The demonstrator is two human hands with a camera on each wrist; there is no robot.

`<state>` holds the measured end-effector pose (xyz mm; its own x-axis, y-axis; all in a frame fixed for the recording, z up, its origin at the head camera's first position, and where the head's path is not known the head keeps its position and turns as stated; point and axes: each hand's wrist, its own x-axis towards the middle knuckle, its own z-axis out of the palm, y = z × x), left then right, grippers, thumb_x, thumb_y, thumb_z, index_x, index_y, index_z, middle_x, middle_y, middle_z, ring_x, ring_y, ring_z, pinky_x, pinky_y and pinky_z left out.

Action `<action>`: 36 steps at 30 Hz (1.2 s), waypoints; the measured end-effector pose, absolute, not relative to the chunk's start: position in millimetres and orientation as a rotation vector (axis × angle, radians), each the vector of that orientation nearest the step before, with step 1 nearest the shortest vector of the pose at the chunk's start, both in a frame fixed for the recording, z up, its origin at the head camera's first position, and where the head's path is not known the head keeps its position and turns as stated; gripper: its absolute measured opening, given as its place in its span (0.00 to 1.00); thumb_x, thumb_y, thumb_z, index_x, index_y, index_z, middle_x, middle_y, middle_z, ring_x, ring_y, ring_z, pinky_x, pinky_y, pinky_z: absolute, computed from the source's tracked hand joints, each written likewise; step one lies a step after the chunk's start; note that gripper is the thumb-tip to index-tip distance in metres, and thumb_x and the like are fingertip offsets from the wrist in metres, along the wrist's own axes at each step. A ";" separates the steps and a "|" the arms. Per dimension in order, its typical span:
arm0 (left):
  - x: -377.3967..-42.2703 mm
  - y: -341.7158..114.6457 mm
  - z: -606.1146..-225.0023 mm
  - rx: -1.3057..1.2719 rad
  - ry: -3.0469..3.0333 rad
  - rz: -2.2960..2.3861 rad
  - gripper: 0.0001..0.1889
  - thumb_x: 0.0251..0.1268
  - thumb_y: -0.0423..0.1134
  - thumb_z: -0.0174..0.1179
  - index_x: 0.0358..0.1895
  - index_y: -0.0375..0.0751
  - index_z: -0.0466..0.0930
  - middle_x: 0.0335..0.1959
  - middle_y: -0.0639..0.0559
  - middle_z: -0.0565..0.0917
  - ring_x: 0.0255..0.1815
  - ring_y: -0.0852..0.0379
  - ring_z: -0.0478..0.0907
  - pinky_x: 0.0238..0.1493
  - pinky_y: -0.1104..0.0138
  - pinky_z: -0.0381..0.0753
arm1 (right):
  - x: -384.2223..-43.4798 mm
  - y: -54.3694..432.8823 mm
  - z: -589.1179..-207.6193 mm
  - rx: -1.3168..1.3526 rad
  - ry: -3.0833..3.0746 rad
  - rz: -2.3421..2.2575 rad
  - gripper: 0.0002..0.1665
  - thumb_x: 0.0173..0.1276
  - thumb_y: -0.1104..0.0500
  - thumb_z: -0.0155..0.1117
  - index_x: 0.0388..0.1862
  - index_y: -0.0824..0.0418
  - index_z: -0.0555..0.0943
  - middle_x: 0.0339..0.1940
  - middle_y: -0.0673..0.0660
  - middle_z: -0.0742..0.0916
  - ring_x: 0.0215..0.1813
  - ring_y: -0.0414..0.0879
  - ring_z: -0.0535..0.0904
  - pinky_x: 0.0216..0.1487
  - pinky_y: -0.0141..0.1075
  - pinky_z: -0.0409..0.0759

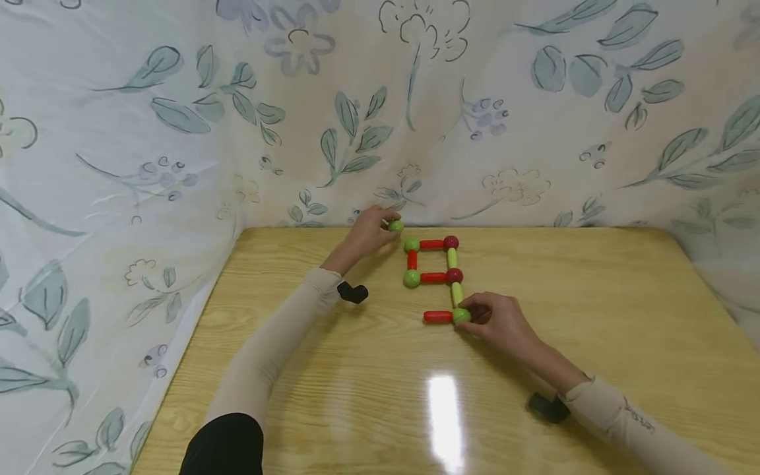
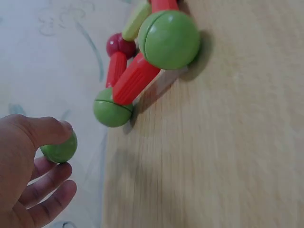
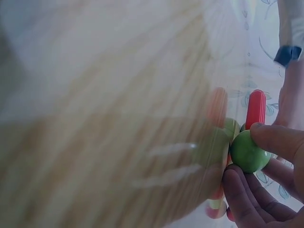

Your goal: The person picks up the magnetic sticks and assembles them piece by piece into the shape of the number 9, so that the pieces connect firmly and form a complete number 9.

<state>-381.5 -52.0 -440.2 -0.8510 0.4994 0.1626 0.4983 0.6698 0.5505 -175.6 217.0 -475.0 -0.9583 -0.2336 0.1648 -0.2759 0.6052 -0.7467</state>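
Near the back edge of the table, my left hand [image 1: 369,231] pinches a loose green ball [image 2: 61,148] between thumb and fingers, apart from the other pieces. My right hand [image 1: 500,321] grips another green ball [image 3: 249,152], the lower corner of a joined ball-and-stick figure. From that ball a red stick [image 1: 438,317] points left with its far end free, and a yellow-green stick [image 1: 456,294] runs up to a dark red ball [image 1: 454,276]. Above lies a square of sticks and balls, with two green balls on its left, including a green ball [image 1: 411,278], and a second dark red ball [image 1: 451,243].
The pieces lie on a wood-grain table [image 1: 594,297] whose back edge meets a floral cloth [image 1: 505,132]. Dark wrist-camera mounts, a left mount [image 1: 353,292] and a right mount [image 1: 549,408], stick out from the sleeves. A bright reflection shines on the tabletop in front.
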 end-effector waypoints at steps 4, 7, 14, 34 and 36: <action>-364.1 -65.8 -444.8 0.877 2.862 1.008 0.19 0.64 0.37 0.69 0.57 0.36 0.82 0.46 0.45 0.79 0.46 0.49 0.82 0.47 0.64 0.80 | -173.2 218.2 -477.6 0.431 -2.776 1.307 0.17 0.54 0.65 0.81 0.42 0.65 0.86 0.36 0.54 0.88 0.36 0.46 0.85 0.35 0.34 0.84; -349.4 -72.7 -450.4 0.908 2.841 1.035 0.20 0.63 0.36 0.70 0.57 0.35 0.82 0.47 0.45 0.81 0.44 0.50 0.83 0.46 0.64 0.81 | -172.1 219.8 -479.9 0.421 -2.785 1.300 0.17 0.54 0.65 0.81 0.42 0.65 0.86 0.36 0.55 0.88 0.36 0.46 0.85 0.35 0.34 0.84; -313.5 -84.6 -465.7 0.872 2.811 1.148 0.19 0.60 0.34 0.71 0.55 0.35 0.84 0.46 0.45 0.82 0.43 0.50 0.83 0.45 0.65 0.82 | -171.2 219.8 -482.7 0.431 -2.779 1.307 0.16 0.54 0.65 0.80 0.42 0.64 0.86 0.35 0.54 0.88 0.35 0.45 0.85 0.34 0.33 0.83; -233.0 -77.7 -486.9 0.992 2.585 1.188 0.16 0.60 0.38 0.72 0.50 0.42 0.85 0.41 0.57 0.79 0.41 0.62 0.80 0.43 0.71 0.80 | -171.7 215.2 -479.0 0.438 -2.752 1.279 0.17 0.52 0.66 0.81 0.42 0.63 0.87 0.35 0.55 0.89 0.33 0.45 0.85 0.33 0.33 0.83; -229.1 -75.3 -485.8 1.014 2.576 1.189 0.16 0.60 0.37 0.72 0.51 0.42 0.85 0.41 0.57 0.79 0.41 0.63 0.80 0.43 0.71 0.80 | -171.8 214.3 -478.7 0.432 -2.757 1.273 0.17 0.53 0.66 0.81 0.42 0.63 0.87 0.35 0.55 0.89 0.33 0.45 0.85 0.33 0.33 0.83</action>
<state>-229.1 -75.3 -485.8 -0.7662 0.6238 0.1545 0.5221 0.4641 0.7155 -171.8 214.3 -478.7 -0.9577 -0.2217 0.1836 -0.2835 0.6165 -0.7346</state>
